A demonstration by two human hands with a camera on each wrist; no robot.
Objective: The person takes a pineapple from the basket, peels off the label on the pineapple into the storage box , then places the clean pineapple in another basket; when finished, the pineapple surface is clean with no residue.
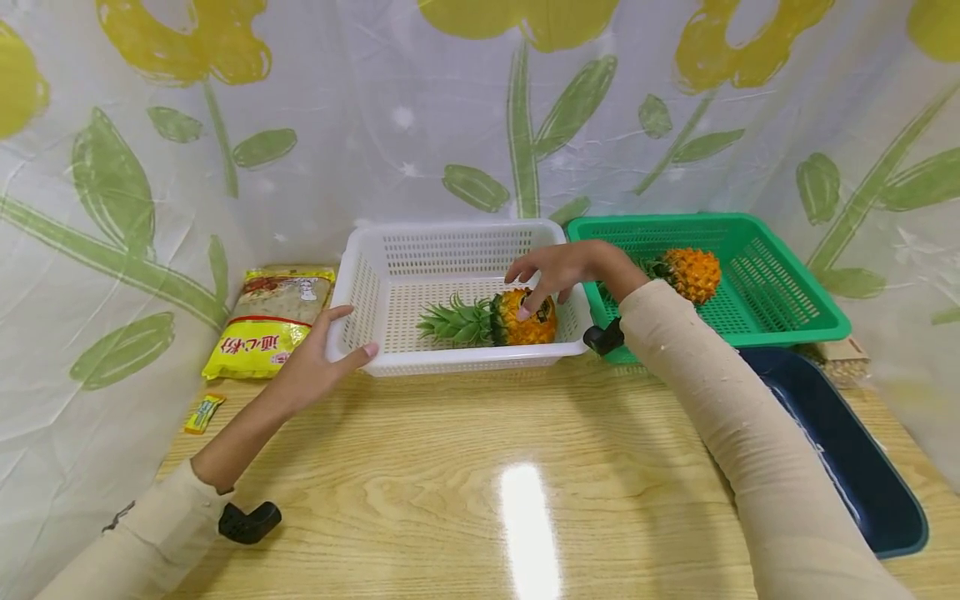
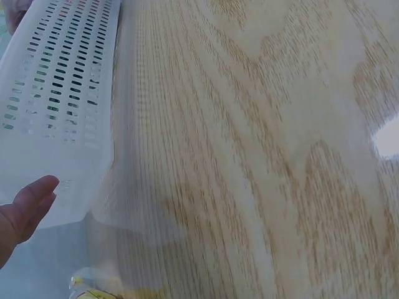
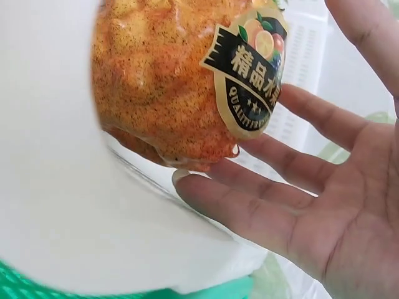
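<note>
A pineapple (image 1: 527, 318) with a green leafy crown lies on its side in a white plastic basket (image 1: 457, 360), its crown toward the left. My right hand (image 1: 558, 271) reaches over the fruit end from the right, fingers spread. In the right wrist view, the fingers (image 3: 299, 165) extend loosely beside the pineapple's base (image 3: 162, 81), which carries a black and gold label (image 3: 246, 81). Whether they touch it is hard to tell. My left hand (image 1: 311, 367) is at the white basket's front left corner, thumb and index finger stretched along the rim without curling around it.
A green basket (image 1: 813, 333) with another pineapple (image 1: 693, 275) adjoins the white one on the right. A dark blue tray (image 1: 862, 483) lies nearer on the right. Left stand a yellow food packet (image 1: 262, 329) and a small yellow sachet (image 1: 203, 413). Flowered curtain (image 1: 337, 108) hangs behind.
</note>
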